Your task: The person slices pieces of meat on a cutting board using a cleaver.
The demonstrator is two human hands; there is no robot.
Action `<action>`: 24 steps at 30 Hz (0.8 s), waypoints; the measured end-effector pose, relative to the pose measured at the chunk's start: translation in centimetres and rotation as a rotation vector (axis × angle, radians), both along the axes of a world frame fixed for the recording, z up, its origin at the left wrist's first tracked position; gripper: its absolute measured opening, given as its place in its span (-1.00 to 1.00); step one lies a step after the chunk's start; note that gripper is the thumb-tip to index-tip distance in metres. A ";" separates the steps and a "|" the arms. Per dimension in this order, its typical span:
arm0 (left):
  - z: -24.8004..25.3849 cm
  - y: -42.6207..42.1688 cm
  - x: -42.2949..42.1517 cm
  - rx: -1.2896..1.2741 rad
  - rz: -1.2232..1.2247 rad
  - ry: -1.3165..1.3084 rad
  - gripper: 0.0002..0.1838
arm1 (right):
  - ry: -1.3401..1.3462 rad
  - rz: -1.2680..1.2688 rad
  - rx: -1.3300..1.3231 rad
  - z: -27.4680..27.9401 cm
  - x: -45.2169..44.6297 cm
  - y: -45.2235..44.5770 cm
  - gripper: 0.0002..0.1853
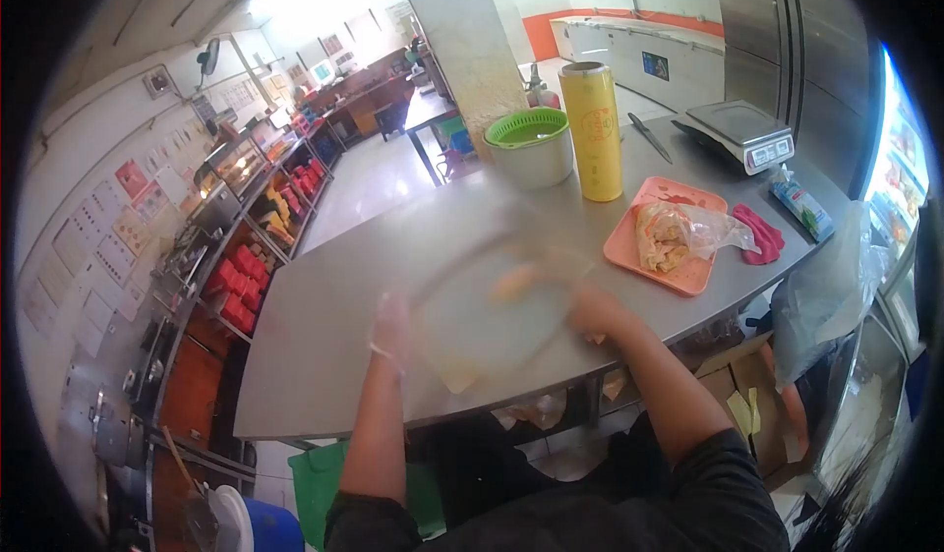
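Between my hands, over the near part of the steel table [324, 287], is a large round translucent bowl or basin [482, 326], smeared by motion. Small orange-yellow pieces [513, 282] show inside it. At its left rim is my left hand [391, 328], which seems to wear a clear glove; its fingers are blurred. My right hand [596, 314] is at the right rim, with fingers curled against it. To the right, a pink tray [618, 242] bears an open plastic bag of pale pieces [669, 237].
Behind stand a yellow cylinder [598, 139] and a green basket [526, 129] in a white pot. A knife [650, 139], a scale [737, 129], a pink cloth [755, 234] and a blue-green packet [800, 205] lie at the right. A blue bucket [270, 524] stands lower left.
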State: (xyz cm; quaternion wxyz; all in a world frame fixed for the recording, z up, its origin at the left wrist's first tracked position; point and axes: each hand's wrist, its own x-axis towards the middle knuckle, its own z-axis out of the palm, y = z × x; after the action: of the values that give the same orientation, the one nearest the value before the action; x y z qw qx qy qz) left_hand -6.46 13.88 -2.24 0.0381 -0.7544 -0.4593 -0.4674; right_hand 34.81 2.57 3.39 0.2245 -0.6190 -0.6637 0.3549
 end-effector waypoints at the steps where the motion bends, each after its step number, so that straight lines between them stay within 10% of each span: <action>1: 0.7 1.6 0.8 -0.137 -0.071 -0.233 -0.63 | 0.044 -0.029 0.060 -0.8 0.3 0.1 -0.46; 10: 3.1 1.9 8.8 -0.810 -0.097 -0.261 -0.69 | 0.686 -0.161 0.056 -1.5 2.3 -2.5 -0.46; 20: -3.7 -0.5 4.7 -0.044 0.101 0.269 -0.62 | 0.803 -0.053 0.043 -3.1 2.7 -0.9 -0.53; 24: -2.4 1.9 3.5 -0.162 0.099 0.222 -0.60 | 0.803 -0.063 0.053 -2.8 2.6 -1.1 -0.57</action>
State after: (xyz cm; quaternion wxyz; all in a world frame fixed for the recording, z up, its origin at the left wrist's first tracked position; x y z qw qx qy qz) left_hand -2.95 15.74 -4.60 0.0505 -0.7785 -0.5252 -0.3399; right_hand 37.43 1.48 0.59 0.4925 -0.4453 -0.5127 0.5443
